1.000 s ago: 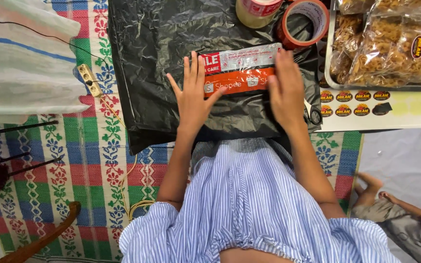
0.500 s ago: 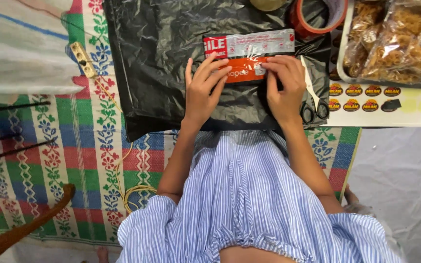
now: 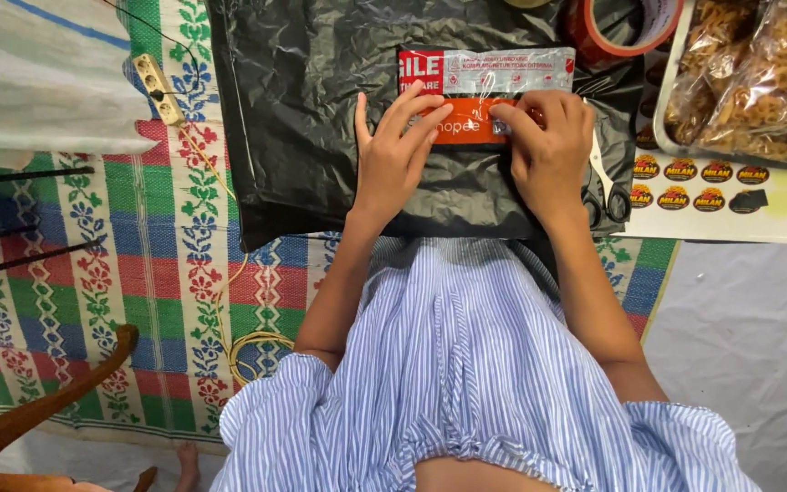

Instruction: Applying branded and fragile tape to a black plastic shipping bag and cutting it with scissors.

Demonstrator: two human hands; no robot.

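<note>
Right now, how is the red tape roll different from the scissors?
The red tape roll is a round ring, while the scissors are long and thin with dark loop handles. The tape roll sits at the top edge, partly cut off from view; the scissors lie lower down, right beside the right hand. Both rest by the black plastic parcel, and no hand holds either.
</note>
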